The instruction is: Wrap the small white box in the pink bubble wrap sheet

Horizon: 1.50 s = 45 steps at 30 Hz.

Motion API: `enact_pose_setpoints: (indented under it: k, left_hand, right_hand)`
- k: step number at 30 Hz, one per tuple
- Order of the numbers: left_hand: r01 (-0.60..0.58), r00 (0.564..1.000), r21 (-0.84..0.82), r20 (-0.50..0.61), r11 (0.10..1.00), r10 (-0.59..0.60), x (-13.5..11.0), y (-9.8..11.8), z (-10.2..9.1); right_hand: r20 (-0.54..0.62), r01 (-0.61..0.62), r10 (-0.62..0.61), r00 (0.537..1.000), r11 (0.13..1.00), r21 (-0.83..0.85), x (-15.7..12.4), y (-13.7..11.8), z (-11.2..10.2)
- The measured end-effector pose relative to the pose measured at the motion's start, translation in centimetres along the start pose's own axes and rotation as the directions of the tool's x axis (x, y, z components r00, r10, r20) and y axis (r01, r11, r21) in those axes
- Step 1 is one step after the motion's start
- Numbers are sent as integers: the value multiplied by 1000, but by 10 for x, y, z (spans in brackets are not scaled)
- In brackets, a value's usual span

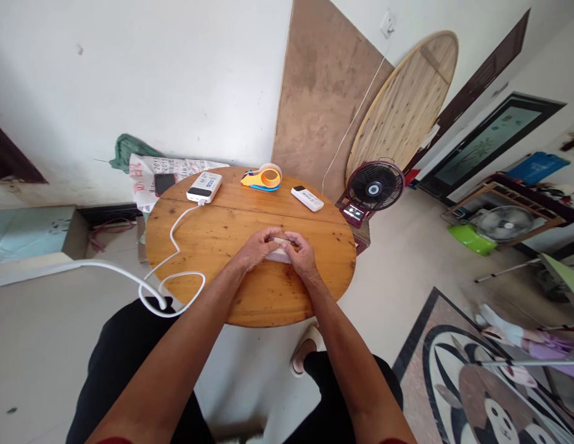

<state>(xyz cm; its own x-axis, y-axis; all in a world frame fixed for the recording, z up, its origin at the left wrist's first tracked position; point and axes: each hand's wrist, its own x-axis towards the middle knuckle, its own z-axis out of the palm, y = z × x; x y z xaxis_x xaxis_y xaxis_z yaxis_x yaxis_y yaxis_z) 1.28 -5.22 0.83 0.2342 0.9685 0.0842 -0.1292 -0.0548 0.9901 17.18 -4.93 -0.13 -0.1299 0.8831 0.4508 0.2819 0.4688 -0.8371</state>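
Both my hands meet over the middle of a small round wooden table point(213, 240). My left hand point(256, 248) and my right hand point(301, 254) have their fingers curled round a small pale flat object point(280, 254), mostly hidden between them; I cannot make out what it is. It rests on or just above the tabletop. Further back on the table lie a white power bank point(204, 186) with a white cable point(176, 246), an orange and blue tape dispenser point(262, 179) and a white remote control point(307, 198).
A black phone point(164, 182) lies on printed sacks behind the table. Wooden boards point(323, 92) and a round tabletop point(402, 98) lean on the wall. A dark floor fan point(374, 188) stands right of the table, another fan point(504, 223) further right. A panda rug point(476, 382) covers the floor.
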Motion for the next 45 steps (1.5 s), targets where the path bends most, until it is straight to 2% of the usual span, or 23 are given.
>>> enact_pose_setpoints:
  k: [5, 11, 17, 24, 33, 41, 45]
  left_hand:
    - [-26, 1000, 62, 5, 998, 26, -3, 7, 0]
    - [2, 1000, 66, -5, 998, -1, -4, 10, 2]
    - [-4, 1000, 69, 7, 998, 3, -4, 10, 2]
    - [18, 1000, 15, -20, 1000, -17, -6, 13, 4]
    - [15, 999, 44, -30, 999, -14, -7, 14, 4]
    - [12, 999, 54, -38, 998, -10, -5, 13, 3]
    - [10, 1000, 59, -28, 998, -8, -6, 14, 4]
  right_hand:
    - [11, 27, -27, 1000, 999, -30, -2, -5, 0]
    - [-1, 56, -57, 998, 990, -127, -4, -6, 0]
    - [-1, 38, -40, 999, 967, -252, -7, -17, -1]
    - [-2, 53, -55, 998, 970, -236, -8, -18, -2]
    - [39, 75, -69, 997, 984, -160, -7, -12, -4]
    - [-18, 52, -56, 998, 983, -177, -9, -13, -5]
    - [-8, 45, -48, 999, 983, -178, -9, -12, -4]
